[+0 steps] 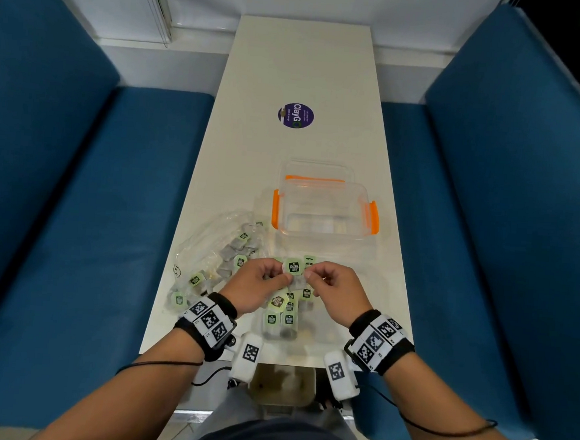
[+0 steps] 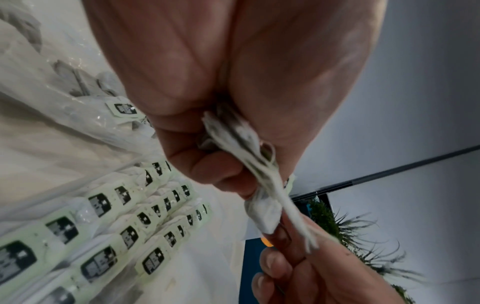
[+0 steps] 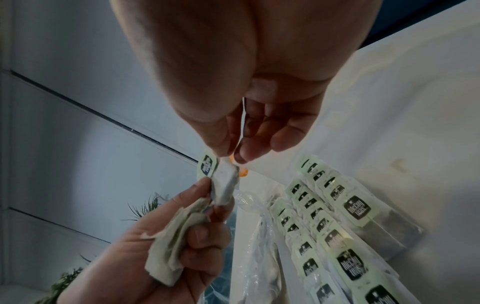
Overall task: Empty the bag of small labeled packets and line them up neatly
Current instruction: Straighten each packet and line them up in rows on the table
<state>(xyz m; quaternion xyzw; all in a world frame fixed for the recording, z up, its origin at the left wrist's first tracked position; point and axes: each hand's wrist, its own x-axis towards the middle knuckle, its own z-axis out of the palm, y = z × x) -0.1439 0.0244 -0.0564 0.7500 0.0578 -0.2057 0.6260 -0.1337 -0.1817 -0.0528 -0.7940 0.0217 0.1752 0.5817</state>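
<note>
Above the table's near end, both hands meet on one small grey packet with a green label [image 1: 294, 267]. My right hand [image 1: 312, 275] pinches the top of this packet [image 3: 225, 186] between thumb and forefinger. My left hand [image 1: 277, 278] holds its lower end and also grips a bunch of further packets [image 3: 168, 246] in its curled fingers. Under the hands, several packets [image 1: 281, 317] lie in neat rows on the white table; these rows [image 2: 124, 230] show clearly from the left wrist. The clear plastic bag [image 1: 211, 248], with more packets inside, lies to the left.
A clear plastic container [image 1: 324, 205] with orange latches stands just beyond the hands, its lid behind it. Further back a round purple sticker [image 1: 296, 115] is on the table [image 1: 292, 65]. Blue bench seats [image 1: 59, 203] run along both sides.
</note>
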